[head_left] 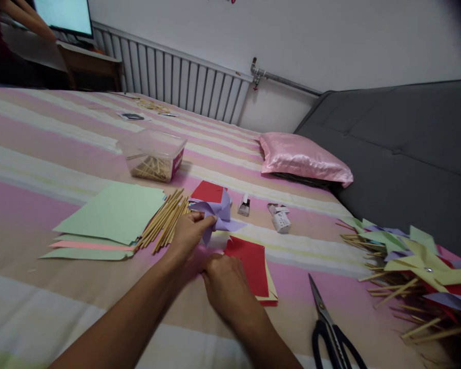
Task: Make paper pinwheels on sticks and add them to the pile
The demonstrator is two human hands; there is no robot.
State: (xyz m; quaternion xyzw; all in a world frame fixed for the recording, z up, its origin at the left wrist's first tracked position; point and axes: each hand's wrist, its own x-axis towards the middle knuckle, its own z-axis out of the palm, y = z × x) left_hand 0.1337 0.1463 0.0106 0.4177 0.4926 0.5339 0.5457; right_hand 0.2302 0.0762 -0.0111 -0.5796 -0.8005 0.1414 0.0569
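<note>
Purple pinwheel (218, 214) paper sits on the bed (42, 154) beside the sticks (165, 218), pinched in my left hand (188, 236) to keep its folds gathered while my right hand (225, 282) presses flat, holding nothing

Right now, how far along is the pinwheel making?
Done: a heap of finished pinwheels on sticks lies at the right. In hand: the left hand pinches a folded purple paper, with the right hand resting on the sheet below it; that paper has no stick yet. Left: a stack of paper sheets, red squares and loose wooden sticks remain unused.
</note>
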